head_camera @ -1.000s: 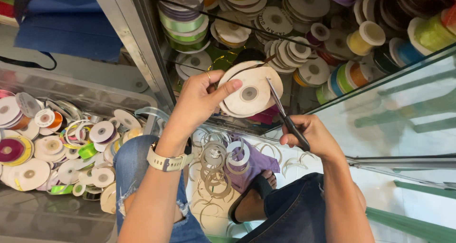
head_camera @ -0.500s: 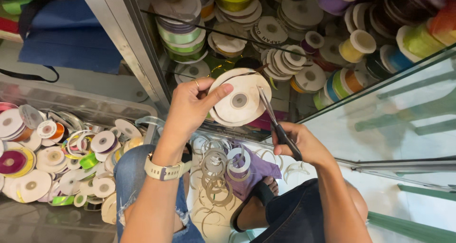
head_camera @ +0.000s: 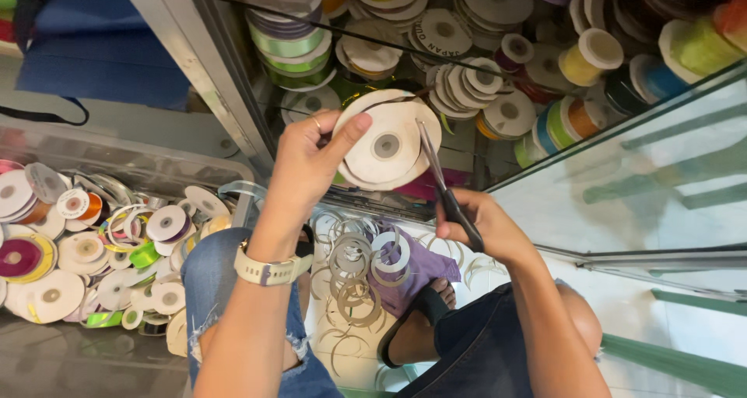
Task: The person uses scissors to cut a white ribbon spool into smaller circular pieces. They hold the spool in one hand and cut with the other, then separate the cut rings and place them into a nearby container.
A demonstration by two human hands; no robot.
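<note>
L hand (head_camera: pixel 311 161) holds spool (head_camera: pixel 387 141), R hand (head_camera: pixel 482 227) scissors (head_camera: pixel 443 188)

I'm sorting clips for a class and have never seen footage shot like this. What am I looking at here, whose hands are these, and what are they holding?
The camera sits on a person's head and looks down, so both arms reaching into the picture are that person's own. The left hand, with a pale wristwatch on its wrist, holds up a flat white ribbon spool. The right hand grips dark scissors, blades pointing up at the spool's edge. Behind is a glass-fronted cabinet crowded with ribbon rolls in many colours. At left a clear plastic bin holds more spools. On the floor between the person's knees lie loose cardboard rings and a purple cloth. A sandalled foot shows below.
</note>
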